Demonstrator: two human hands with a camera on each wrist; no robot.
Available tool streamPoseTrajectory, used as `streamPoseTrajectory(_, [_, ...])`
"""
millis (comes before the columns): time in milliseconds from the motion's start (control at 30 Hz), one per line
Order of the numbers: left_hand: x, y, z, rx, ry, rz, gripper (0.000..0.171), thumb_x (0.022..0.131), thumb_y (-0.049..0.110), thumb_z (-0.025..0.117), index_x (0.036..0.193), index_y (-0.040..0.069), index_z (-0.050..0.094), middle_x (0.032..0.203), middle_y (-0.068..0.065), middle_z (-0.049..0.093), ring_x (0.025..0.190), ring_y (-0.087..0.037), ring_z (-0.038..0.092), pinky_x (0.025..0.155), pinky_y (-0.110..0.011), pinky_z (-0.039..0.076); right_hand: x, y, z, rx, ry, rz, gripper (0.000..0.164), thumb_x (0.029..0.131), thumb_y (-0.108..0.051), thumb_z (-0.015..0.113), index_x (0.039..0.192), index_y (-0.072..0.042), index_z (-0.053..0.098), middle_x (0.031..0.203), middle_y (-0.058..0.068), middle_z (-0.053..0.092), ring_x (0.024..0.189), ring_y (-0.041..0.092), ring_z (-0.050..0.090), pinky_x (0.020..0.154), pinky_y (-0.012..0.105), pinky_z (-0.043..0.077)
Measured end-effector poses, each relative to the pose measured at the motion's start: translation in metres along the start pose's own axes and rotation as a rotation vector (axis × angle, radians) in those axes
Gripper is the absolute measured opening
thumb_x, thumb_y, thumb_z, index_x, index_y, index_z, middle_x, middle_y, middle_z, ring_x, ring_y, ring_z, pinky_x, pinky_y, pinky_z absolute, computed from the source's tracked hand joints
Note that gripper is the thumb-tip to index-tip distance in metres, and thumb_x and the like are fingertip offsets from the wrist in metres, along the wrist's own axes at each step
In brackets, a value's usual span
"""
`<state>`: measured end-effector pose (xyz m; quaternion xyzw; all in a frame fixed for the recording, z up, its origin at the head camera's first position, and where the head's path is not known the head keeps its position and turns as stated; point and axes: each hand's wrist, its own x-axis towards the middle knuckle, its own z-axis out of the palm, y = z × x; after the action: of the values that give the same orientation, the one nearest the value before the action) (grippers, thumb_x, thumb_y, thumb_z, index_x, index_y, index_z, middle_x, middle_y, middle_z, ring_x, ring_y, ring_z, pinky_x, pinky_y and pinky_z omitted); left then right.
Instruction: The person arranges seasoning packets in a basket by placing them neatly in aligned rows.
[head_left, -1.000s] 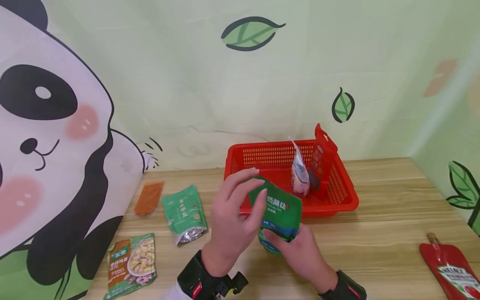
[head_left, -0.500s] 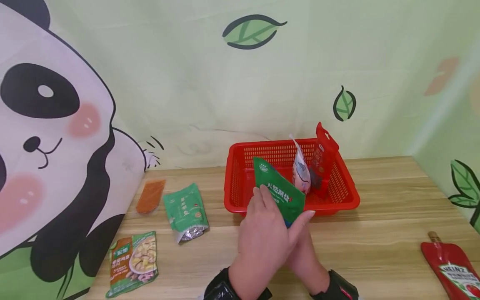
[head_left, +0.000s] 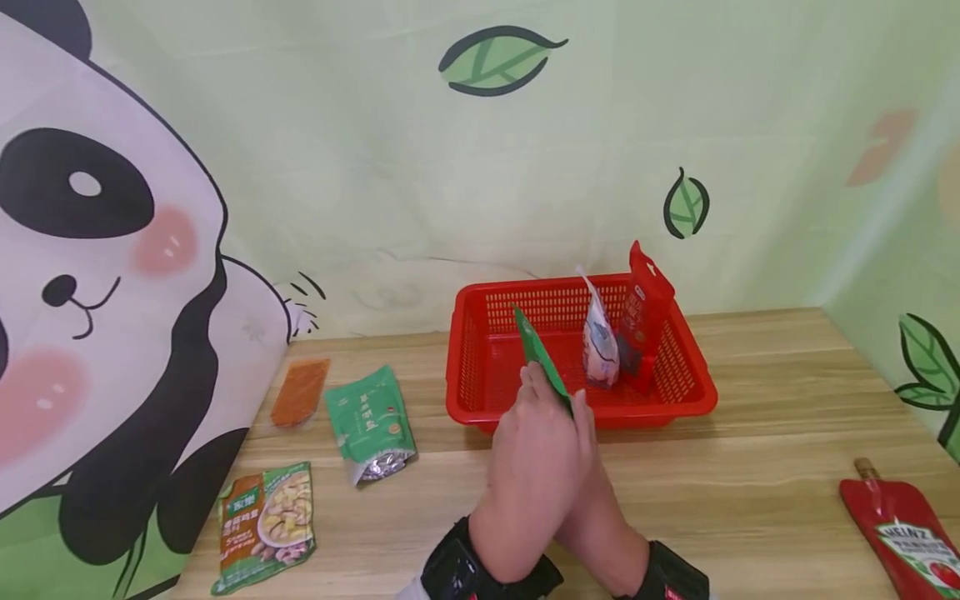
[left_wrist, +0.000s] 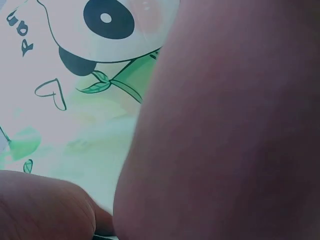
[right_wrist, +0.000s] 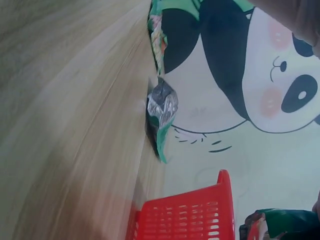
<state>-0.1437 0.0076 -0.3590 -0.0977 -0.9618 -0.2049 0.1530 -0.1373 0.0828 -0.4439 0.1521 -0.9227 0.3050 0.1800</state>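
Both hands are together in front of the red basket [head_left: 480,414], with a green bag of salt [head_left: 538,350] between them. In the head view the bag stands nearly edge-on, its upper corner overlapping the basket. My left hand [head_left: 528,467] lies against the near side with its fingers straight along the bag, pressing it. Behind it, my right hand [head_left: 596,500] holds the bag's lower part; its fingers are mostly hidden. The left wrist view is filled by blurred skin. At the lower right of the right wrist view, part of the green bag [right_wrist: 290,220] shows.
Inside the basket stand a pinkish-white packet [head_left: 600,350] and a red packet [head_left: 645,321]. Leftward on the wooden table [head_left: 750,475] lie an orange sachet [head_left: 300,393], a green pouch [head_left: 370,425] and a food packet [head_left: 266,525]. A Heinz ketchup pouch [head_left: 907,529] lies far right.
My left hand has come over from the left and now presses against the salt bag, covering most of my right hand. The bag has turned from facing the camera to nearly edge-on.
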Motion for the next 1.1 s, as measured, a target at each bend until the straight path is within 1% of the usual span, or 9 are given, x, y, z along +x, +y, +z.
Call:
streamPoseTrajectory(200, [0.005, -0.005, 0.000, 0.060, 0.015, 0.070, 0.048, 0.093, 0.026, 0.070, 0.119, -0.014, 0.061, 0.098, -0.019, 0.076, 0.073, -0.025, 0.077, 0.060, -0.031, 0.062, 0.000, 0.001, -0.001, -0.004, 0.055, -0.026, 0.085, 0.071, 0.003, 0.083, 0.141, 0.009, 0.036, 0.139, 0.023, 0.046, 0.128, 0.036, 0.046, 0.104, 0.051, 0.048])
streamPoseTrajectory(300, [0.010, -0.008, -0.004, 0.060, -0.025, 0.086, 0.035, 0.092, 0.025, 0.072, 0.104, -0.006, 0.061, 0.076, -0.010, 0.069, 0.062, -0.022, 0.073, 0.055, -0.028, 0.059, 0.000, 0.007, -0.006, 0.117, 0.003, -0.019, 0.089, 0.074, 0.001, 0.084, 0.146, 0.004, 0.032, 0.144, 0.019, 0.043, 0.132, 0.031, 0.050, 0.108, 0.049, 0.050])
streamPoseTrajectory(467, [0.019, -0.013, -0.015, 0.100, -0.099, 0.121, 0.025, 0.091, 0.022, 0.072, 0.086, 0.002, 0.059, 0.064, -0.005, 0.057, 0.053, -0.018, 0.066, 0.049, -0.024, 0.055, 0.003, 0.025, -0.023, 0.403, -0.146, -0.012, 0.083, 0.084, -0.007, 0.080, 0.153, -0.021, 0.036, 0.149, -0.002, 0.045, 0.136, 0.017, 0.050, 0.112, 0.048, 0.047])
streamPoseTrajectory(533, [0.023, -0.014, -0.019, 0.117, -0.127, 0.128, 0.024, 0.094, 0.022, 0.070, 0.084, 0.002, 0.059, 0.063, -0.004, 0.056, 0.051, -0.017, 0.064, 0.048, -0.023, 0.054, 0.005, 0.032, -0.032, 0.437, -0.211, -0.013, 0.082, 0.084, -0.018, 0.084, 0.151, -0.033, 0.039, 0.148, -0.012, 0.047, 0.136, 0.011, 0.049, 0.112, 0.044, 0.048])
streamPoseTrajectory(633, [0.028, -0.016, -0.024, 0.131, -0.164, 0.127, 0.025, 0.096, 0.023, 0.067, 0.083, 0.003, 0.060, 0.063, -0.004, 0.056, 0.049, -0.015, 0.061, 0.046, -0.023, 0.052, 0.009, 0.043, -0.045, 0.451, -0.242, -0.034, 0.075, 0.086, -0.029, 0.084, 0.149, -0.039, 0.045, 0.147, -0.017, 0.051, 0.135, 0.008, 0.052, 0.109, 0.043, 0.050])
streamPoseTrajectory(767, [0.033, -0.019, -0.029, 0.147, -0.208, 0.101, 0.028, 0.092, 0.027, 0.073, 0.087, 0.003, 0.060, 0.063, -0.004, 0.057, 0.047, -0.012, 0.057, 0.048, -0.023, 0.053, 0.015, 0.058, -0.056, 0.330, -0.176, -0.050, 0.060, 0.086, -0.030, 0.084, 0.140, -0.029, 0.059, 0.144, -0.008, 0.061, 0.133, 0.017, 0.058, 0.103, 0.047, 0.054])
streamPoseTrajectory(867, [0.037, -0.020, -0.032, 0.154, -0.219, 0.077, 0.029, 0.091, 0.029, 0.074, 0.090, 0.004, 0.060, 0.064, -0.004, 0.058, 0.047, -0.012, 0.056, 0.050, -0.024, 0.055, 0.021, 0.070, -0.062, 0.101, -0.139, -0.059, 0.054, 0.082, -0.030, 0.087, 0.131, -0.017, 0.069, 0.136, 0.004, 0.067, 0.126, 0.026, 0.063, 0.097, 0.049, 0.058])
streamPoseTrajectory(1000, [0.043, -0.020, -0.037, 0.141, -0.206, 0.070, 0.026, 0.094, 0.027, 0.069, 0.087, 0.004, 0.058, 0.063, -0.005, 0.056, 0.045, -0.013, 0.054, 0.048, -0.024, 0.053, 0.029, 0.089, -0.066, -0.177, -0.181, -0.056, 0.058, 0.077, -0.034, 0.091, 0.125, -0.008, 0.072, 0.124, 0.012, 0.072, 0.115, 0.031, 0.067, 0.093, 0.052, 0.059])
streamPoseTrajectory(1100, [0.046, -0.020, -0.040, 0.114, -0.209, 0.070, 0.025, 0.093, 0.025, 0.070, 0.084, 0.006, 0.057, 0.062, -0.004, 0.055, 0.045, -0.012, 0.053, 0.047, -0.023, 0.052, 0.034, 0.103, -0.068, -0.286, -0.248, -0.054, 0.054, 0.075, -0.033, 0.091, 0.120, -0.007, 0.074, 0.111, 0.011, 0.076, 0.101, 0.029, 0.071, 0.089, 0.051, 0.060])
